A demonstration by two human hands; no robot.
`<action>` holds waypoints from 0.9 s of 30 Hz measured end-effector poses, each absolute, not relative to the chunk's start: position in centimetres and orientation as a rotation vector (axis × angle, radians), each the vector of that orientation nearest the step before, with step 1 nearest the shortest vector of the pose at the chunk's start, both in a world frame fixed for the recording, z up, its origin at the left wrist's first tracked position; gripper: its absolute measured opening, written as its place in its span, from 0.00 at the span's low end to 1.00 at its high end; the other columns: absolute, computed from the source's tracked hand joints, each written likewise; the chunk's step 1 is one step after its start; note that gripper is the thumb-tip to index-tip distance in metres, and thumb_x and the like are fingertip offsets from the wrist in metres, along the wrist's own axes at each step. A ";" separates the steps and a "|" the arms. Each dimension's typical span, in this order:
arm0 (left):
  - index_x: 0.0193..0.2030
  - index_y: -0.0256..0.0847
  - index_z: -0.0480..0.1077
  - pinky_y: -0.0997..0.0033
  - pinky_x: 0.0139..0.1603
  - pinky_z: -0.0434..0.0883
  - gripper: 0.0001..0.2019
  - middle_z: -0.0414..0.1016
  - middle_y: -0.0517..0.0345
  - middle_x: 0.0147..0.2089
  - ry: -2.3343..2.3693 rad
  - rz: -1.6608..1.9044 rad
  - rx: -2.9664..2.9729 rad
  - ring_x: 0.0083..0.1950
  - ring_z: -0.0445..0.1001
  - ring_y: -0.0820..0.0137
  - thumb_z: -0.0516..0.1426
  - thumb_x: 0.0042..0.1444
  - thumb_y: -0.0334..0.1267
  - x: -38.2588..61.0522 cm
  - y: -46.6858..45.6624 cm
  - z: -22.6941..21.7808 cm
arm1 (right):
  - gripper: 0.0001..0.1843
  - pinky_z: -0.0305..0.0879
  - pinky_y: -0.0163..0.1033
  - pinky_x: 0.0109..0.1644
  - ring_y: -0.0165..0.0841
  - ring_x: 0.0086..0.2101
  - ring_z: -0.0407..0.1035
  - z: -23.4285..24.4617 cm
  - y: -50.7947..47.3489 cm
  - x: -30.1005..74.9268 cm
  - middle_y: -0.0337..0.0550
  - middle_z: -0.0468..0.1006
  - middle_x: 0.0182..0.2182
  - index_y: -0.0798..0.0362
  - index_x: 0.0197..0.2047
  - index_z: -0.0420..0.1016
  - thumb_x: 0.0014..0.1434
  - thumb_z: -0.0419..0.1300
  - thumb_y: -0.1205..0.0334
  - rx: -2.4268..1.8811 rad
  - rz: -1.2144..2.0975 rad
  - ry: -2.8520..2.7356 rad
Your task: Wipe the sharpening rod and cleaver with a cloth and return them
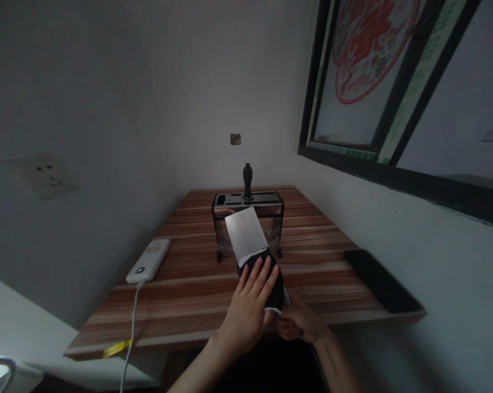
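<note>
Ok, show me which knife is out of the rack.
The broad cleaver, gripped by the right hand, left hand pressing a black cloth on its blade. The other knife stands in the rack, only its dark handle showing.

Cleaver (246,234) before knife rack (230,200); power bank (148,260) left, phone (379,281) right.

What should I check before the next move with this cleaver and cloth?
1. The left hand lies flat on the cloth, with cloth between the fingers and the blade: ok.
2. The right hand has a firm hold on the handle: cannot tell, handle hidden.
3. The cleaver points away from the body: ok.
4. Its tip is apart from the knife rack: cannot tell, they overlap in view.
5. The power bank lies apart from both hands: ok.
</note>
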State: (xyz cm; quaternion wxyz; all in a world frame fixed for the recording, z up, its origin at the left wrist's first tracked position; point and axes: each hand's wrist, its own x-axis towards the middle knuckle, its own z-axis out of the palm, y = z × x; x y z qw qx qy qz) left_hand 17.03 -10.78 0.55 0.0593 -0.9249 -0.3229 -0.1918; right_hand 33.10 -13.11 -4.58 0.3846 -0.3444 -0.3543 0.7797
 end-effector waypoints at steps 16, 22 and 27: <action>0.70 0.38 0.36 0.50 0.67 0.44 0.38 0.32 0.49 0.72 -1.106 -0.709 -2.616 0.71 0.31 0.59 0.51 0.56 0.33 17.1 -7.2 3.5 | 0.23 0.36 0.27 0.15 0.18 0.10 0.40 -3.4 -13.3 33.2 0.19 0.53 0.09 0.49 0.30 0.54 0.45 0.67 0.52 -0.786 2.028 -1.011; 0.70 0.37 0.35 0.51 0.68 0.41 0.36 0.30 0.51 0.72 -1.131 -0.805 -2.588 0.71 0.28 0.62 0.50 0.58 0.34 16.8 -5.0 5.7 | 0.23 0.38 0.26 0.14 0.19 0.11 0.41 -3.2 -13.4 33.2 0.19 0.53 0.10 0.48 0.30 0.52 0.47 0.66 0.53 -0.752 2.025 -1.035; 0.70 0.37 0.35 0.52 0.69 0.40 0.36 0.31 0.51 0.72 -1.130 -0.870 -2.555 0.71 0.28 0.63 0.48 0.58 0.32 16.5 -3.2 7.2 | 0.22 0.39 0.25 0.14 0.18 0.11 0.41 -3.0 -13.4 33.3 0.20 0.53 0.10 0.48 0.31 0.52 0.48 0.65 0.54 -0.719 2.030 -1.045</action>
